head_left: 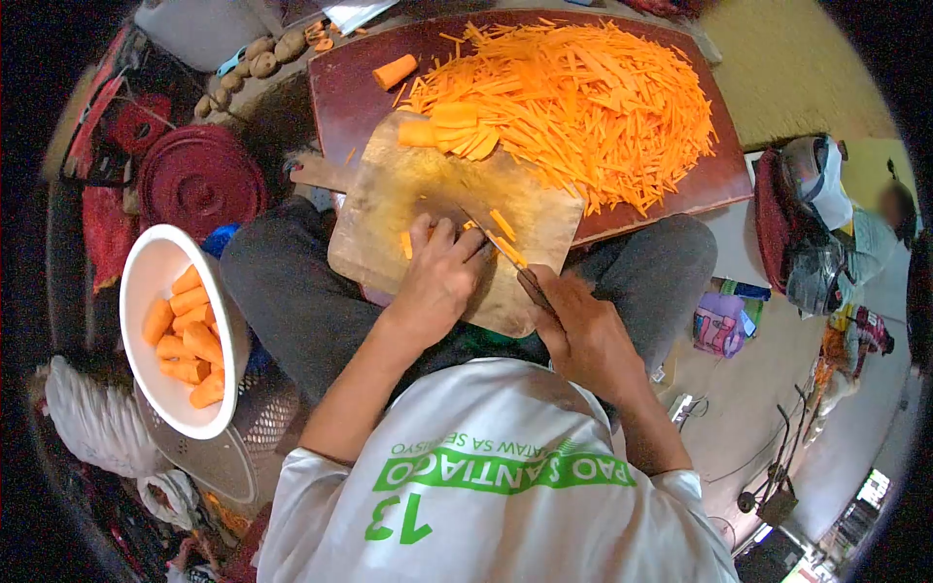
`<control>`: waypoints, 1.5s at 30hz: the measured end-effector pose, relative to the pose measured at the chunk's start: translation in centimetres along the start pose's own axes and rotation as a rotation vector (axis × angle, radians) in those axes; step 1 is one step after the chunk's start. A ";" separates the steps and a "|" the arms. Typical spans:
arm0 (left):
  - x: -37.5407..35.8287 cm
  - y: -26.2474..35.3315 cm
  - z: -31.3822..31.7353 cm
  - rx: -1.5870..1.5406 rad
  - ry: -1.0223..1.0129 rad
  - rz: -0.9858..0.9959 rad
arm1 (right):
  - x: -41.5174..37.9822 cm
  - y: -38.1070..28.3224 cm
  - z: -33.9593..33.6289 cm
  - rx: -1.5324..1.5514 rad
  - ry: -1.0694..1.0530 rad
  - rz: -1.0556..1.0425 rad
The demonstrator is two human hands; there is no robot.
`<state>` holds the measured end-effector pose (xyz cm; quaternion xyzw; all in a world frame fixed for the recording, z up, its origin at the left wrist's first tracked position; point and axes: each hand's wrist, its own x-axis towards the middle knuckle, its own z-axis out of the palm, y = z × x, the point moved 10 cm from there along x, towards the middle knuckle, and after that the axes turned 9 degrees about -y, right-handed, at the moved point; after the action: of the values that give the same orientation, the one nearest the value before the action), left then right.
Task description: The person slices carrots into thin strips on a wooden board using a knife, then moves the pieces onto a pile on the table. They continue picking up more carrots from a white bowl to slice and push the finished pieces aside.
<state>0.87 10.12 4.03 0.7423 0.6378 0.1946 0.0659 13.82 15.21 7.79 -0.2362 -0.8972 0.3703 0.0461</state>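
The left hand (pixel 439 282) lies knuckles-up on the wooden cutting board (pixel 389 209), its fingers curled down over a carrot slice (pixel 469 228) that is mostly hidden beneath them, so its grip is closed on that slice. The right hand (pixel 581 335) has its grip wrapped shut round the handle of a knife (pixel 501 248), whose blade runs toward 10 o'clock and ends just beside the left fingertips. That closeness is the main hazard as I judge it: the blade edge works right against the curled fingers, and a slip on the wet carrot or a slice rolling under pressure could bring steel onto a fingertip. The board rests across the person's lap rather than on a desk, partly overlapping a dark red tray (pixel 335 107) at 12 o'clock, so a shift of the knees could tilt it and send the stacked carrot slices (pixel 452 131) at its far edge sliding. The tray carries a broad heap of carrot matchsticks (pixel 583 102) that reaches near its right rim, where strips could spill off, plus one stubby carrot chunk (pixel 395 70) lying apart at 11 o'clock. At 9 o'clock a white bowl (pixel 146 272) tipped toward the lap holds peeled carrot pieces (pixel 185 340); its lean could let them roll out.
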 end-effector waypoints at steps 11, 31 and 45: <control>0.1 -0.3 0.1 -0.085 0.052 0.010 | 0.2 0.2 0.0 0.026 -0.030 0.078; 0.2 0.0 -0.1 -0.021 0.051 -0.013 | 3.7 0.1 1.5 -0.037 -0.059 0.054; 0.2 0.1 -0.8 -0.010 0.111 0.030 | 2.7 -0.3 0.7 -0.028 -0.072 0.142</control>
<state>0.65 10.17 4.77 0.7395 0.6282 0.2399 0.0312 11.09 15.81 7.21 -0.2862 -0.8845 0.3681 -0.0157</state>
